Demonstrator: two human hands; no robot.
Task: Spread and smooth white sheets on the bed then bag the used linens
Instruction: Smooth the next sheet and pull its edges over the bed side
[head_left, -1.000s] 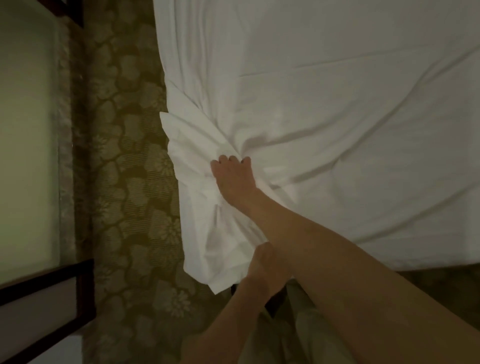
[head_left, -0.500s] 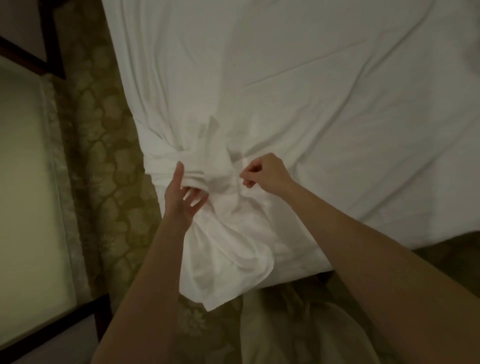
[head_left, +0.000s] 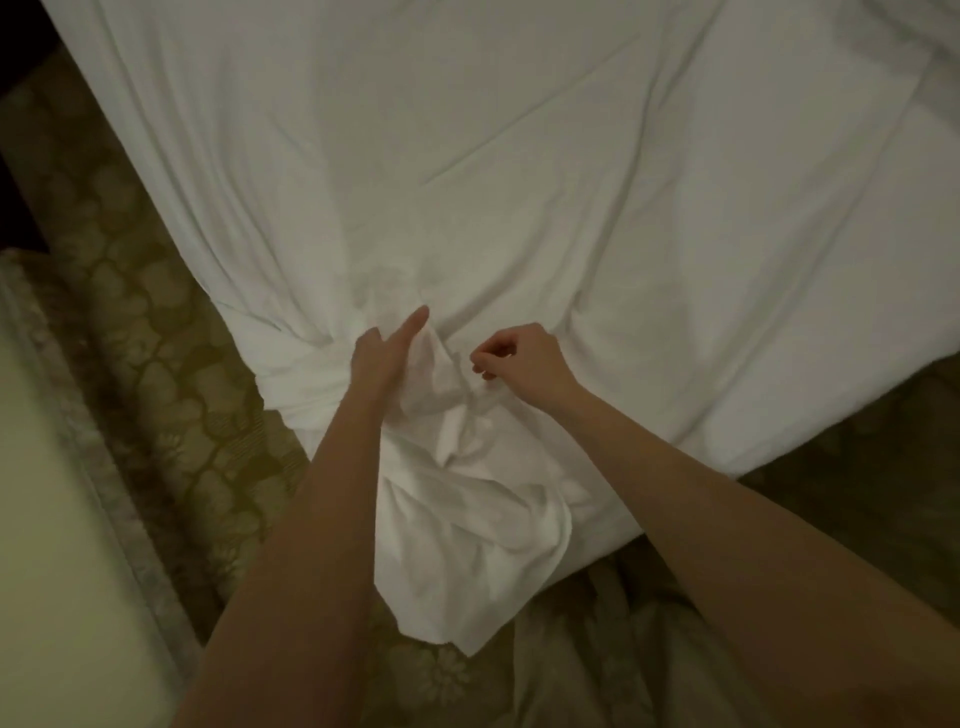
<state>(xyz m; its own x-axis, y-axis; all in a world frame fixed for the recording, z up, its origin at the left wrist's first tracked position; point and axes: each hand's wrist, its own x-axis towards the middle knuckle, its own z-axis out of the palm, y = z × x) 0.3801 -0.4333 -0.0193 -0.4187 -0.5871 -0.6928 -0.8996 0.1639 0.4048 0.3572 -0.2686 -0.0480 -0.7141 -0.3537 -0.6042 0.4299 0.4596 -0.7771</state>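
Note:
A white sheet (head_left: 545, 171) covers the bed, creased, and bunches into a thick twist at the near corner (head_left: 457, 467), its loose tail hanging toward the floor. My left hand (head_left: 382, 356) lies on the left side of the bunch, with one finger stretched straight along the fabric. My right hand (head_left: 522, 358) is just right of the bunch, fingers curled, fingertips pinching a small fold of the sheet. Between the two hands a ridge of cloth stands up.
Patterned olive carpet (head_left: 171, 395) runs along the left side of the bed and below the corner. A pale panel or furniture edge (head_left: 47, 519) stands at the far left. Light fabric (head_left: 597, 660) shows at the bottom between my arms.
My left hand came up from under the corner onto the bunched sheet and now lies flatter with a finger extended. My right hand let go of its earlier spot and curled beside the bunch.

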